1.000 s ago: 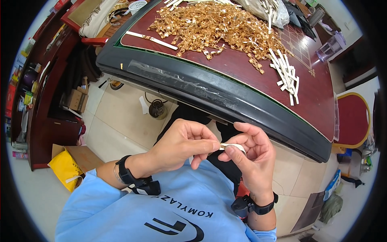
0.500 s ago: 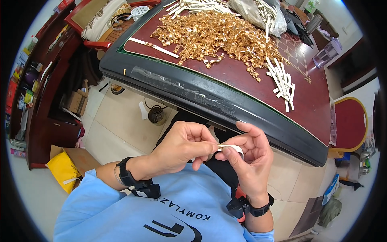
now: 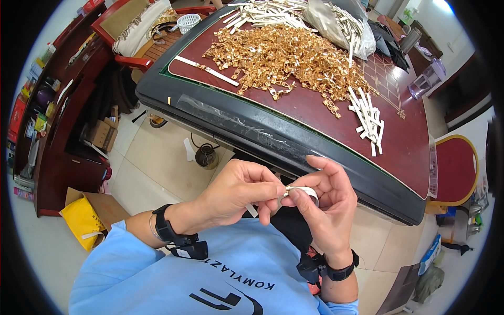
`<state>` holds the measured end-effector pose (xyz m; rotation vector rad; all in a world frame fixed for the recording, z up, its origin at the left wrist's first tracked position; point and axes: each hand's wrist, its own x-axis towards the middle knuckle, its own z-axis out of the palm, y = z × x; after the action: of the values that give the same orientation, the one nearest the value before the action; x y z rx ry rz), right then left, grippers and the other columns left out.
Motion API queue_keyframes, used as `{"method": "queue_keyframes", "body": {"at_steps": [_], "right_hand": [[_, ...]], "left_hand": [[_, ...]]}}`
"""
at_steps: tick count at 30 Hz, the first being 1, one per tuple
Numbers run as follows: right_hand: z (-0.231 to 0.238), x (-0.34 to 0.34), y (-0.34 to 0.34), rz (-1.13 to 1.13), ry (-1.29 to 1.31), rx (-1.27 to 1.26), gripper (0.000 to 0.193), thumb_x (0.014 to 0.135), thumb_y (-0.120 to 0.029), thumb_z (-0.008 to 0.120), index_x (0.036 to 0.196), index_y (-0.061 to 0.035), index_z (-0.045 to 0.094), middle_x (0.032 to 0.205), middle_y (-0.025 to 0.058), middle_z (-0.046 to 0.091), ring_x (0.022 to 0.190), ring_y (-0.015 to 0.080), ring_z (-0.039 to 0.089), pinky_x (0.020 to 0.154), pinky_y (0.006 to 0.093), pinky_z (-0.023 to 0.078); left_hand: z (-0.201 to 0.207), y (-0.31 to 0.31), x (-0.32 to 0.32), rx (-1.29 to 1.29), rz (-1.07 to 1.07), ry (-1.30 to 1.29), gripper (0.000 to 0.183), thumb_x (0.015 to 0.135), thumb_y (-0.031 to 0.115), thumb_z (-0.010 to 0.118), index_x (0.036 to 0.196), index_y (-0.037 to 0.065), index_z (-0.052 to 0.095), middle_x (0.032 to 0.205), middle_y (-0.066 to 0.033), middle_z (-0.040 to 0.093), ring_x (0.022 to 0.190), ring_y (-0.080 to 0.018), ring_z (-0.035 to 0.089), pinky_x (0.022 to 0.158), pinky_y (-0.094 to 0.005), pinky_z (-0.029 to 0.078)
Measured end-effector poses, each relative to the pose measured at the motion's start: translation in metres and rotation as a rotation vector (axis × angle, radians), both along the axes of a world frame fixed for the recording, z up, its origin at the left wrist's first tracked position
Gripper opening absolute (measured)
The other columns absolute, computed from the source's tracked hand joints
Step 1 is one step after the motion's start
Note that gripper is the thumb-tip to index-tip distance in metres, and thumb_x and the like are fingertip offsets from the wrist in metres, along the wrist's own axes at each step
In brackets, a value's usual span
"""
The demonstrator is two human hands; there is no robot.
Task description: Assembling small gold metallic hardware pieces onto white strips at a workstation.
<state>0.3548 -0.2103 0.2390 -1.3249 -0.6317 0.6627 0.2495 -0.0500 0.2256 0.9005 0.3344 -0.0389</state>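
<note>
Both hands meet in front of my chest over a thin white strap. My right hand [image 3: 332, 207] pinches the strap [image 3: 310, 192] between thumb and fingers, and the strap bends there in a loop. My left hand [image 3: 244, 190] is closed, thumb against forefinger, on the strap beside a small gold metal piece [image 3: 286, 192] mostly hidden by the fingertips. A white end hangs below the left fingers. On the table beyond lie a large heap of gold buckles [image 3: 283, 58], a small pile of white straps [image 3: 367, 118], and one strap [image 3: 207, 71] with a gold buckle on it.
The dark red table [image 3: 388, 157] has a thick black padded edge [image 3: 236, 126] just beyond my hands. More white straps [image 3: 262, 13] and a clear plastic bag [image 3: 336, 26] lie at its far side. A red chair [image 3: 455, 168] stands at right, an open cardboard box [image 3: 107, 207] at left.
The view has shifted slightly, so the table sits a little lower and further right. Both hands keep their grip, and the white end below my left fingers shows more.
</note>
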Motion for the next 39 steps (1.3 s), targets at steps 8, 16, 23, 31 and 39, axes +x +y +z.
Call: {"method": "queue_keyframes", "body": {"at_steps": [8, 16, 23, 31, 39], "right_hand": [[-0.002, 0.006, 0.009, 0.020, -0.002, -0.004, 0.049, 0.087, 0.006, 0.064, 0.132, 0.0043, 0.044, 0.091, 0.0119, 0.068, 0.080, 0.0137, 0.069, 0.067, 0.0229, 0.055], [-0.006, 0.010, 0.018, 0.025, -0.026, -0.033, 0.049, 0.087, 0.007, 0.063, 0.132, 0.0043, 0.044, 0.089, 0.0113, 0.067, 0.079, 0.0134, 0.068, 0.067, 0.0225, 0.055], [-0.017, 0.021, 0.020, -0.003, 0.089, 0.004, 0.045, 0.089, 0.003, 0.064, 0.130, 0.0056, 0.045, 0.093, 0.0122, 0.068, 0.082, 0.0162, 0.070, 0.073, 0.0255, 0.057], [-0.022, 0.026, 0.029, -0.050, 0.197, 0.061, 0.041, 0.092, -0.002, 0.063, 0.127, 0.0086, 0.045, 0.095, 0.0140, 0.068, 0.082, 0.0183, 0.071, 0.073, 0.0266, 0.057], [-0.018, 0.026, 0.043, -0.037, 0.217, 0.099, 0.041, 0.092, -0.001, 0.063, 0.126, 0.0102, 0.044, 0.095, 0.0158, 0.068, 0.082, 0.0199, 0.071, 0.073, 0.0286, 0.060]], "left_hand": [[-0.004, 0.006, 0.002, 0.034, 0.018, -0.031, 0.013, 0.091, 0.008, 0.065, 0.091, -0.005, 0.067, 0.075, -0.0125, 0.068, 0.059, -0.0158, 0.066, 0.047, -0.0279, 0.055], [-0.010, 0.008, 0.004, 0.138, 0.072, -0.065, 0.011, 0.091, 0.006, 0.064, 0.093, -0.005, 0.066, 0.077, -0.0130, 0.068, 0.057, -0.0161, 0.066, 0.049, -0.0284, 0.055], [-0.009, 0.013, 0.010, 0.105, 0.050, -0.001, 0.021, 0.096, 0.017, 0.062, 0.095, -0.004, 0.067, 0.075, -0.0098, 0.067, 0.056, -0.0159, 0.065, 0.052, -0.0244, 0.053], [-0.014, 0.031, 0.004, 0.228, 0.008, -0.082, 0.028, 0.097, 0.022, 0.061, 0.105, -0.004, 0.065, 0.075, -0.0128, 0.067, 0.055, -0.0175, 0.065, 0.049, -0.0267, 0.054], [-0.016, 0.043, -0.007, 0.198, 0.164, -0.070, 0.023, 0.094, 0.019, 0.066, 0.101, -0.003, 0.068, 0.074, -0.0078, 0.067, 0.057, -0.0125, 0.063, 0.053, -0.0224, 0.052]]}}
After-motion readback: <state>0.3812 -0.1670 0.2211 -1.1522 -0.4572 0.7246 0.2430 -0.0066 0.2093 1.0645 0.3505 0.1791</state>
